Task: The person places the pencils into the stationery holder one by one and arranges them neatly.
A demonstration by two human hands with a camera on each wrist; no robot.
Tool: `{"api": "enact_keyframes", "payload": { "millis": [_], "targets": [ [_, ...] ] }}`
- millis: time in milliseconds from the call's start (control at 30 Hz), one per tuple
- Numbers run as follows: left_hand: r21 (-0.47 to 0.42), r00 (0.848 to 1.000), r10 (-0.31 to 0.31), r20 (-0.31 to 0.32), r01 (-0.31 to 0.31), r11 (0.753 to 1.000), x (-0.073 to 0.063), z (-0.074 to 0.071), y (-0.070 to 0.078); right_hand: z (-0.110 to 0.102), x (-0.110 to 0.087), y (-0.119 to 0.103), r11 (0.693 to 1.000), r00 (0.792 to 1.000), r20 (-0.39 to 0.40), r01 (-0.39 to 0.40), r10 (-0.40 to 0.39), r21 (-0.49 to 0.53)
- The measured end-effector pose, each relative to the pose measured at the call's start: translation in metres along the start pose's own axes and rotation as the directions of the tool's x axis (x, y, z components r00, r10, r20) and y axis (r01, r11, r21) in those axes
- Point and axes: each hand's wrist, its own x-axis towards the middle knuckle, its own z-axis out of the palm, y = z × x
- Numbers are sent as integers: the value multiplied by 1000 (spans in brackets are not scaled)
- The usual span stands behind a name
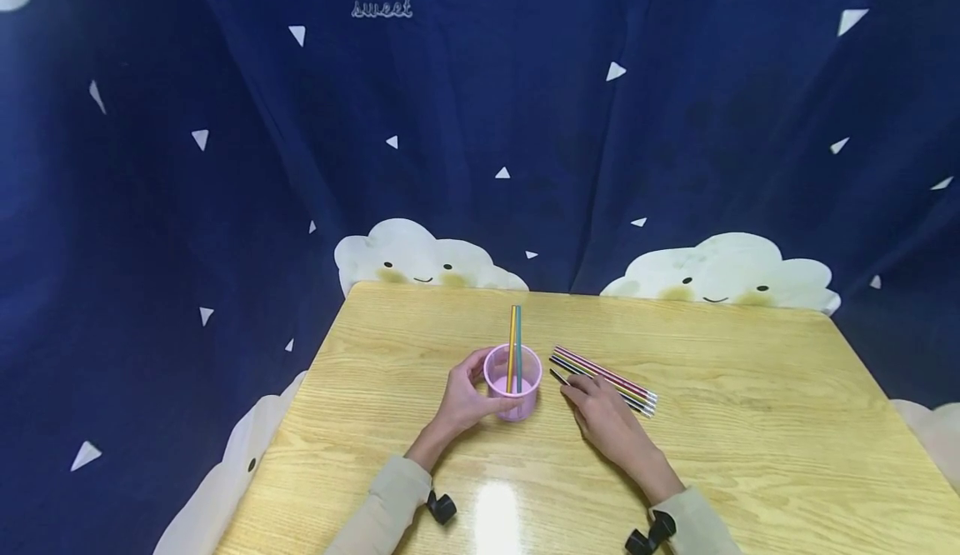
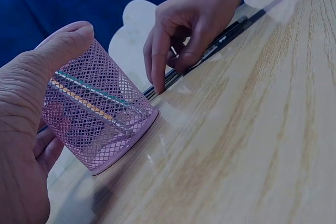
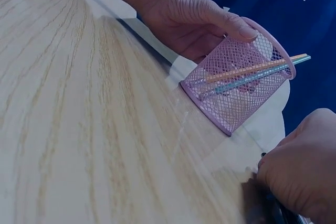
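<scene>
My left hand (image 1: 467, 401) holds a pink mesh pen cup (image 1: 525, 409) from its left side, thumb across the near wall in the head view. A yellow pencil (image 1: 512, 338) and a teal pencil (image 1: 519, 342) stand in the cup, leaning together and rising above its rim. To the right of the cup, my right hand (image 1: 606, 422) is low over the table, its fingertips and thumb pinching a black pencil (image 1: 557, 375) whose tip pokes out toward the cup. Much of that pencil is hidden under the hand.
Beside the right hand lies a row of several pencils (image 1: 600, 369), slanted, their pale ends at the lower right. The wooden table (image 1: 750, 422) extends around both hands. Behind it hangs a dark blue curtain (image 1: 450, 197) with white clouds and triangles.
</scene>
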Motion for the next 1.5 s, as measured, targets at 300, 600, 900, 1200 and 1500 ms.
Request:
{"api": "enact_keyframes", "payload": {
  "millis": [300, 600, 900, 1200, 1500],
  "targets": [
    [-1, 1000, 25, -3, -25, 1000, 0, 0, 0, -5, 4, -2, 999, 1000, -19, 8, -7, 50],
    [-1, 1000, 17, -1, -17, 1000, 0, -1, -1, -16, 11, -4, 991, 996, -84, 5, 6, 136],
    [-7, 1000, 10, -1, -10, 1000, -1, -1, -2, -31, 17, -4, 974, 985, -171, 25, 14, 226],
    [6, 1000, 15, -10, -15, 1000, 0, 0, -3, -40, 21, -1, 944, 963, -250, -16, 103, 329],
    [-5, 1000, 12, -22, -12, 1000, 0, 0, -5, -47, 36, 0, 888, 924, -347, 18, 161, 459]
  ]
}}
